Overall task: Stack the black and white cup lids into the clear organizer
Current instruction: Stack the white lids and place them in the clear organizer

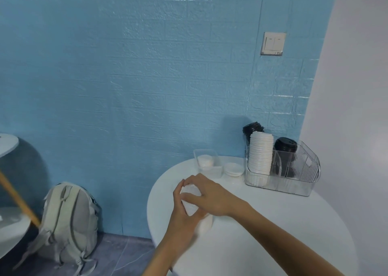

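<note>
Head view: a person stands at a round white surface (262,233) set against a blue brick-patterned wall (147,76), both hands closed around a short stack of white lids (190,200) held near the surface's left edge. The left hand (182,217) cups the stack from below and from the left, its fingers (177,191) curled over the top, while the right hand (206,194) wraps it from the right, thumb laid across the front. A further white piece shows just under the left hand, too blurred to tell apart from the stack. At the far right of the surface, by the wall, stands the clear organizer (294,183): its left compartment holds a tall column of white lids (260,154) rising well above the rim, a column of black lids (252,128) stands behind that, and another column of black lids (285,147) fills the compartment to the right. Just left of the organizer lies a low pile of white lids (233,169), and beside it a small clear box (207,162) with a few white lids inside. A light switch (272,43) is fixed to the wall above. On the floor to the left, a pale backpack (69,225) leans against the wall.
</note>
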`<state>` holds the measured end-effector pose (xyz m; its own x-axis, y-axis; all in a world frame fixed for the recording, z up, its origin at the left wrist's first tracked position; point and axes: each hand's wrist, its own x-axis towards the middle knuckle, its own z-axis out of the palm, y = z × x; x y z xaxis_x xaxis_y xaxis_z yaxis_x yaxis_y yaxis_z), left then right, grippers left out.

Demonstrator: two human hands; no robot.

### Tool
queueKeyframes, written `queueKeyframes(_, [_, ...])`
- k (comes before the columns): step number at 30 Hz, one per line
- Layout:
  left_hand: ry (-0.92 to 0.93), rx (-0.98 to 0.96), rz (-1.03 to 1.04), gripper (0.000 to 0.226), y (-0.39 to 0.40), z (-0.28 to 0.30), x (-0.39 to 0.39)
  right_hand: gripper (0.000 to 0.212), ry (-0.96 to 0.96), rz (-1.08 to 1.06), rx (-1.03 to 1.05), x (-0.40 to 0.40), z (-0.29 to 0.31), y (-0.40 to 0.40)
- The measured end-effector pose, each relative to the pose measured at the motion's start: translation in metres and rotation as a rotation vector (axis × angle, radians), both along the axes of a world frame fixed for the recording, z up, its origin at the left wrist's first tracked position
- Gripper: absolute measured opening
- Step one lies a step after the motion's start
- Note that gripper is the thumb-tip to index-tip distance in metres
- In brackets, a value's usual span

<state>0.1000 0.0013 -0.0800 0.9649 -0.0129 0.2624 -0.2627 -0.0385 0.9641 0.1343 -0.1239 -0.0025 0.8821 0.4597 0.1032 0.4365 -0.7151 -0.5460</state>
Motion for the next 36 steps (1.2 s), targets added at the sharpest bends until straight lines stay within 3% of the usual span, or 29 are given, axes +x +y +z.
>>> queueKeyframes(5, [0.031,-0.003,0.001,0.094,0.000,-0.001,0.000,0.050,0.000,-0.019,-0.036,-0.005,-0.006,0.000])
queueKeyframes(12, [0.066,-0.078,-0.083,0.077,0.000,0.001,-0.003,0.068,0.280,0.011,0.028,0.005,-0.002,-0.010])
queueKeyframes(20, [0.095,-0.102,-0.080,0.066,-0.001,0.003,-0.004,0.078,0.312,0.030,0.034,0.017,-0.012,-0.014])
queueKeyframes(22, [0.106,-0.135,-0.085,0.065,-0.001,0.002,-0.004,0.076,0.344,0.020,0.060,0.022,-0.011,-0.017])
queueKeyframes(24, [0.110,-0.154,-0.076,0.067,0.000,0.002,-0.004,0.062,0.370,-0.047,0.216,0.033,-0.007,-0.017])
queueKeyframes(26, [0.106,-0.151,-0.062,0.067,0.000,0.002,-0.003,0.048,0.305,-0.164,0.364,0.051,-0.006,-0.016])
queueKeyframes(29, [0.115,-0.155,-0.047,0.066,0.001,0.002,-0.001,0.043,0.073,-0.217,0.244,0.072,-0.013,-0.017])
queueKeyframes(36, [0.113,-0.137,-0.034,0.082,0.002,0.001,0.000,0.057,0.079,-0.081,0.100,0.097,-0.031,-0.002])
